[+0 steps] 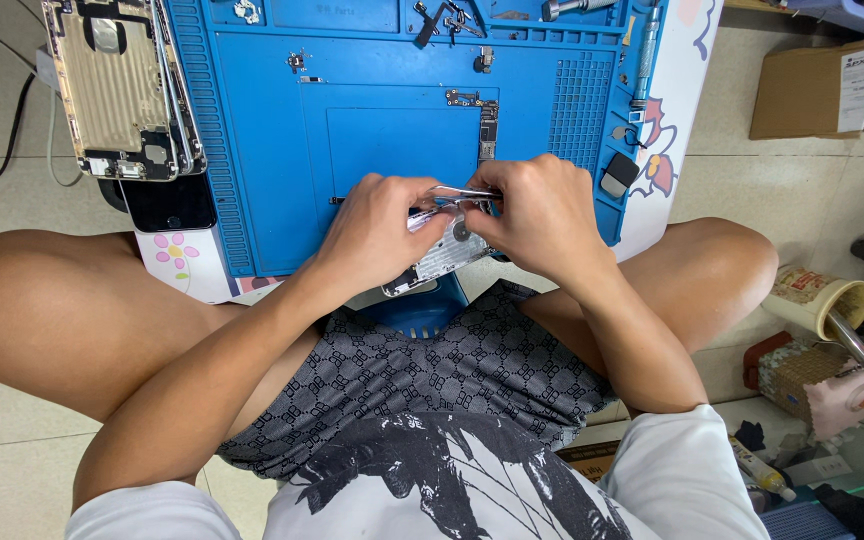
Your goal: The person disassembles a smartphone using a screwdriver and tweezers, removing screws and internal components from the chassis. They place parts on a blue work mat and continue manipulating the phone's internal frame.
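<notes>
Both hands meet over the near edge of a blue repair mat (272,160). My left hand (377,230) grips an opened phone housing (444,255), silver with inner parts showing, tilted against the mat's edge. My right hand (542,215) pinches metal tweezers (464,194) whose tips reach into the housing's upper part. A narrow circuit board (488,128) lies on the mat just beyond my fingers. Much of the housing is hidden under my hands.
A gold phone back shell (117,85) and a dark phone screen (170,203) lie at the mat's left. Small parts and tools sit along the mat's far edge. A cardboard box (822,90) and a paper cup (817,300) stand on the floor at the right.
</notes>
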